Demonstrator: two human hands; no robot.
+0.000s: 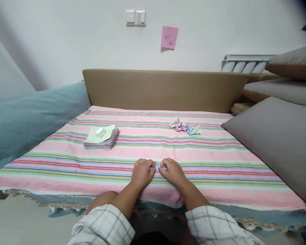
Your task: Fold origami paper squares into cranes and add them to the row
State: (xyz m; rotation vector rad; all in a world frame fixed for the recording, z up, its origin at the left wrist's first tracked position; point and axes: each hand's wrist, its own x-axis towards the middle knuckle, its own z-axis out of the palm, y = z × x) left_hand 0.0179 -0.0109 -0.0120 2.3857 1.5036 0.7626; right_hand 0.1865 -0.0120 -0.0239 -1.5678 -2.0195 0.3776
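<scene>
Near the front of a striped cloth, my left hand and my right hand face each other with fingers curled. Between them is a small piece of purple folded paper, pinched at its left end by the left hand and at its right end by the right. Most of the paper is hidden under the fingers, so its folded shape cannot be made out. Farther back and to the right lies a row of several folded paper cranes in green, pink, purple and blue.
A stack of coloured paper sheets sits at the left with a small white block on top. The striped cloth covers a sofa seat. Grey cushions stand at the right, a blue covered armrest at the left.
</scene>
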